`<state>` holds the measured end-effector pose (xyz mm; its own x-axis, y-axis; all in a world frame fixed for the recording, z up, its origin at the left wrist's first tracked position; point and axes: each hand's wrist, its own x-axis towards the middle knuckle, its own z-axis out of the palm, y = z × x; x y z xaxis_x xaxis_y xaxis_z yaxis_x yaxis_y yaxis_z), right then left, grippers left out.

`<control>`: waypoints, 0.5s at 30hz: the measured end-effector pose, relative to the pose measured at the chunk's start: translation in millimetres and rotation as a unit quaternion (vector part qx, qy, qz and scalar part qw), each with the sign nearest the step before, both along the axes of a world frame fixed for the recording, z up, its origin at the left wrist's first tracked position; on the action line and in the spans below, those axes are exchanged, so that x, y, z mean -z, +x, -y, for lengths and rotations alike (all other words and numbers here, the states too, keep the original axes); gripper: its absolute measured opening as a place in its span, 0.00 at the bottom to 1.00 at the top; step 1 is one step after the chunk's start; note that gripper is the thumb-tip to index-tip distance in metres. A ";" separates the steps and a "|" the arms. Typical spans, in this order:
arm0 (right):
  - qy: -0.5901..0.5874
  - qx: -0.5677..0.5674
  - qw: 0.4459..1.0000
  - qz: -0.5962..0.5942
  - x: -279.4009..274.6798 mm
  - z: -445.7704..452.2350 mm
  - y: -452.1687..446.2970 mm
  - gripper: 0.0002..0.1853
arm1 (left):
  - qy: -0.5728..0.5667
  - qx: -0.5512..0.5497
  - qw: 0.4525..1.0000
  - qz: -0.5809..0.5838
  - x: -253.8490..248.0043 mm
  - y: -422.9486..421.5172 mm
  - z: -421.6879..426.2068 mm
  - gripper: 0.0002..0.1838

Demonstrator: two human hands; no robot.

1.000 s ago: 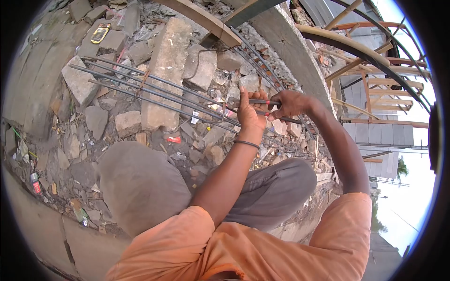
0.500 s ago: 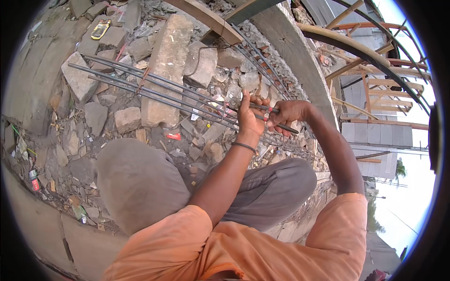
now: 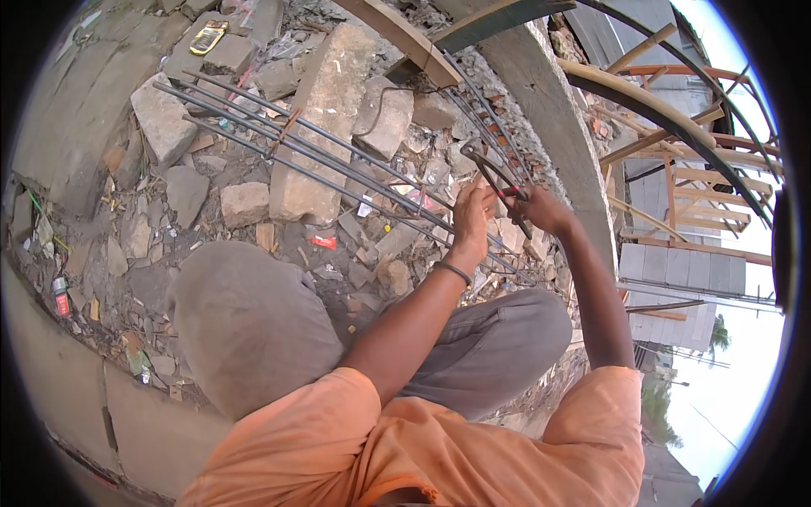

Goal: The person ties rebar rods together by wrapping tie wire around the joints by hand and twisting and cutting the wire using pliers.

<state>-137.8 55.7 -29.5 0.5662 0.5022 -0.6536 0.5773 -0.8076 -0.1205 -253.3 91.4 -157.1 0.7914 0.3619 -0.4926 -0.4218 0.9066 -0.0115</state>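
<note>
Long steel bars (image 3: 329, 158), tied with cross stirrups, run from the upper left to beneath my hands. My left hand (image 3: 472, 216) is beside the bars at their right part, its fingers close together; whether something thin is between them is too small to tell. A pair of pincers (image 3: 493, 173) with dark jaws and red-marked handles is gripped in my right hand (image 3: 538, 209). The jaws point up and away from the bars. Both hands are near each other, the left one just left of the handles.
A long concrete block (image 3: 325, 118) lies under the bars. Broken stones (image 3: 245, 204) and rubble surround them. A concrete beam (image 3: 557, 118) slants down on the right, near a curved timber (image 3: 389, 34). My bent knees (image 3: 253, 321) are below the bars.
The pincers have swung away from the bars, their jaws now pointing upward. My right hand has turned with them and shifted right. The view has shifted slightly.
</note>
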 end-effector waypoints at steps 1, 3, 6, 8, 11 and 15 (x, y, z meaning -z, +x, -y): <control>-0.004 0.002 1.000 -0.013 -5.7 -0.9 -10.8 0.21 | -0.022 -0.041 0.999 -0.004 -0.5 -0.6 6.6 0.23; -0.050 -0.004 0.999 -0.009 -10.4 0.1 -30.2 0.22 | 0.019 0.034 0.999 -0.030 7.2 -6.0 20.8 0.20; -0.006 -0.006 0.997 -0.076 -7.3 4.3 -50.4 0.22 | 0.089 0.146 0.985 -0.032 20.1 -6.0 34.3 0.15; 0.046 -0.074 0.996 0.005 0.6 9.1 -52.2 0.20 | 0.097 0.229 0.969 -0.010 23.0 -6.6 39.3 0.14; 0.146 -0.160 0.967 0.130 -0.6 0.7 -77.3 0.17 | 0.104 0.236 0.966 -0.007 24.2 -6.8 42.8 0.17; -0.091 -0.188 0.968 0.137 22.9 22.1 -47.6 0.15 | 0.102 0.226 0.969 -0.003 24.3 -11.7 45.6 0.20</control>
<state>-185.4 33.6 -52.4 0.5301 0.5974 -0.6018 0.8251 -0.5270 0.2036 -265.0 45.8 -181.4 0.8894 0.0690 -0.4518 0.0198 0.9818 0.1889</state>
